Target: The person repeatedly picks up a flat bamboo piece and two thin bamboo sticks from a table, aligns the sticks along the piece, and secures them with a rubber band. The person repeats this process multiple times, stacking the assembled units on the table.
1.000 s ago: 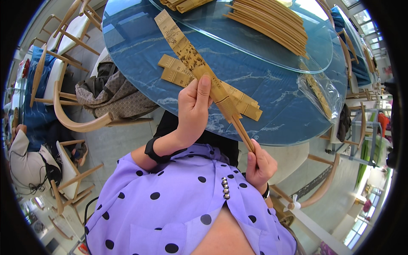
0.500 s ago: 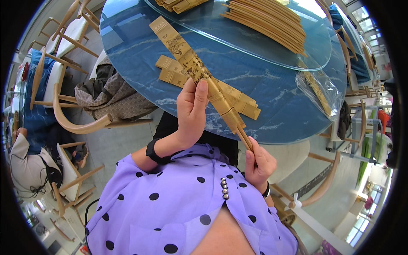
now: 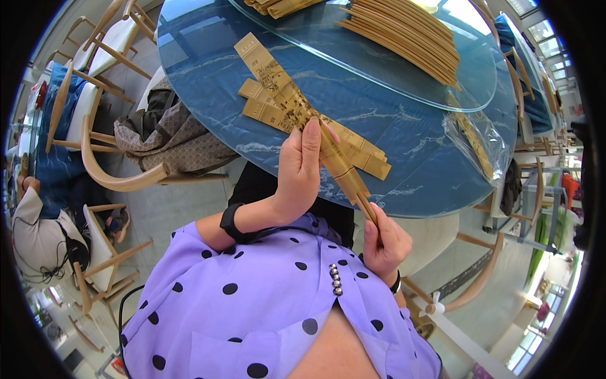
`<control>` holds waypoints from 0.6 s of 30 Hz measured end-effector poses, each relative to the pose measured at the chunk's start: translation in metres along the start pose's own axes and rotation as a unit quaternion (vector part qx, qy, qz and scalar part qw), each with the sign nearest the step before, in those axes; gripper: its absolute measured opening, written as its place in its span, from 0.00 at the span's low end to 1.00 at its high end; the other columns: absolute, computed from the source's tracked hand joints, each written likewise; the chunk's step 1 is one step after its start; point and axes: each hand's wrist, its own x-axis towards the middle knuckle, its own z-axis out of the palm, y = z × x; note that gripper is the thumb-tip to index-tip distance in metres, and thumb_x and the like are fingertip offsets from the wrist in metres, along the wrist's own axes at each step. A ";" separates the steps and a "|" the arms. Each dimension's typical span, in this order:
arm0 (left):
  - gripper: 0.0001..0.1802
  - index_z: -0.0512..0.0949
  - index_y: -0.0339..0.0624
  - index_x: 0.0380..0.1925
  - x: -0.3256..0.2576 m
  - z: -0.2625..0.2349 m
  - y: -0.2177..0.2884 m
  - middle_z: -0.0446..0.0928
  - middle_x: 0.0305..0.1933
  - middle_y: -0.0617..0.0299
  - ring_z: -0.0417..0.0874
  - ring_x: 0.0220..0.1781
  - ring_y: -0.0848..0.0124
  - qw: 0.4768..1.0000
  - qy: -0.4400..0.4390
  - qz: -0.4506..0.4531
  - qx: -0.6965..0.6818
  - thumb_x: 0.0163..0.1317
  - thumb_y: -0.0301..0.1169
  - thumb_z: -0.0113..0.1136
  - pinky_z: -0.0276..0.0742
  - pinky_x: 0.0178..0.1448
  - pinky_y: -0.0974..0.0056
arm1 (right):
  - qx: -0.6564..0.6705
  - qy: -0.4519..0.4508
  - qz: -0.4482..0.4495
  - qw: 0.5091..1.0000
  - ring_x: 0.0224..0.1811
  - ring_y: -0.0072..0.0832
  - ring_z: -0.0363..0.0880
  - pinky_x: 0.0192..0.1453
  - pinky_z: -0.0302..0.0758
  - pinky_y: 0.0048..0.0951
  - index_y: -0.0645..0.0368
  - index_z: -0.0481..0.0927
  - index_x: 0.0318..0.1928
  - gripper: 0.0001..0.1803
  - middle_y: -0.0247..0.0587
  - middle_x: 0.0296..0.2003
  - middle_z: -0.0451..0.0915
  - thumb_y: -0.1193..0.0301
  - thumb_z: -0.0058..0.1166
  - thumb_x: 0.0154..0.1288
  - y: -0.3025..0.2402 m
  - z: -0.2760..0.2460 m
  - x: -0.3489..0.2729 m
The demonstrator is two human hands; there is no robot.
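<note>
My left hand (image 3: 299, 165) is closed around the middle of a long, flat gold paper chopstick sleeve (image 3: 268, 66) with dark print, thumb on top. The sleeve slants from far left down to near right. From its near end stick out wooden chopsticks (image 3: 365, 207), whose other part is hidden inside the paper. My right hand (image 3: 386, 243) pinches the chopsticks' near ends, just off the table's edge. Below the held sleeve, more gold chopstick sleeves (image 3: 365, 158) lie overlapping on the table.
The round table (image 3: 252, 129) has a blue marbled top and a raised glass turntable (image 3: 303, 35). A row of wooden chopsticks (image 3: 404, 39) and gold packets (image 3: 284, 6) lie on it. At right is a clear plastic bag (image 3: 454, 129). A patterned bag (image 3: 170, 136) rests on the chair at left.
My left hand and the sleeve have shifted slightly right and nearer my right hand. A little less of the chopsticks shows between sleeve and fingers. The whole view has moved slightly.
</note>
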 end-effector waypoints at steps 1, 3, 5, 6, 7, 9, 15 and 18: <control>0.24 0.76 0.42 0.38 0.000 -0.002 0.000 0.70 0.28 0.73 0.59 0.25 0.86 1.000 0.002 -0.011 -0.015 0.85 0.47 0.37 0.55 0.28 0.75 | 0.002 0.000 -0.002 1.000 0.17 0.33 0.69 0.23 0.66 0.33 0.66 0.85 0.55 0.17 0.40 0.19 0.72 0.71 0.64 0.69 0.000 0.001 0.001; 0.24 0.75 0.42 0.38 0.001 -0.005 0.001 0.70 0.28 0.73 0.60 0.25 0.86 1.000 0.015 -0.009 -0.024 0.85 0.47 0.38 0.56 0.28 0.75 | 0.008 -0.022 0.018 1.000 0.18 0.35 0.71 0.24 0.68 0.33 0.66 0.85 0.51 0.14 0.41 0.21 0.74 0.70 0.63 0.70 -0.003 0.000 0.004; 0.24 0.75 0.45 0.38 0.007 -0.007 0.003 0.67 0.27 0.75 0.57 0.23 0.88 0.999 0.035 0.015 -0.013 0.84 0.49 0.37 0.52 0.26 0.76 | 0.017 -0.041 0.038 0.998 0.19 0.36 0.73 0.25 0.69 0.34 0.66 0.85 0.47 0.12 0.42 0.22 0.76 0.69 0.62 0.71 -0.001 -0.001 0.003; 0.24 0.75 0.45 0.38 0.009 -0.008 0.003 0.67 0.27 0.75 0.57 0.23 0.88 0.999 0.034 0.013 -0.009 0.84 0.49 0.37 0.52 0.26 0.76 | 0.024 -0.050 0.048 0.997 0.20 0.37 0.75 0.25 0.70 0.35 0.65 0.85 0.45 0.11 0.42 0.23 0.77 0.69 0.61 0.72 0.003 -0.004 -0.001; 0.24 0.75 0.46 0.38 0.010 -0.008 0.002 0.67 0.27 0.75 0.57 0.23 0.88 0.999 0.034 0.011 -0.004 0.84 0.50 0.38 0.52 0.26 0.76 | 0.031 -0.058 0.059 0.996 0.21 0.39 0.76 0.26 0.71 0.35 0.65 0.84 0.42 0.11 0.43 0.23 0.78 0.68 0.61 0.73 0.004 -0.005 -0.005; 0.23 0.74 0.46 0.38 0.009 -0.009 0.000 0.66 0.27 0.75 0.56 0.23 0.88 0.999 0.026 -0.020 -0.009 0.84 0.49 0.38 0.52 0.26 0.76 | 0.017 -0.066 0.082 0.994 0.21 0.40 0.77 0.26 0.71 0.36 0.64 0.82 0.38 0.10 0.44 0.24 0.79 0.68 0.61 0.73 0.002 -0.005 -0.010; 0.24 0.75 0.41 0.38 -0.001 -0.003 -0.003 0.70 0.29 0.71 0.60 0.28 0.82 1.000 0.011 -0.015 0.009 0.85 0.46 0.37 0.59 0.32 0.72 | 0.013 -0.073 0.086 0.994 0.22 0.42 0.77 0.26 0.71 0.38 0.64 0.82 0.37 0.09 0.45 0.24 0.79 0.69 0.61 0.72 0.000 -0.001 -0.009; 0.23 0.74 0.46 0.40 -0.003 -0.001 -0.007 0.66 0.29 0.74 0.56 0.24 0.88 1.000 -0.022 -0.007 0.018 0.85 0.49 0.36 0.51 0.26 0.77 | 0.012 -0.081 0.086 0.993 0.22 0.42 0.78 0.26 0.72 0.38 0.64 0.82 0.37 0.09 0.45 0.24 0.79 0.70 0.61 0.72 -0.001 -0.001 -0.005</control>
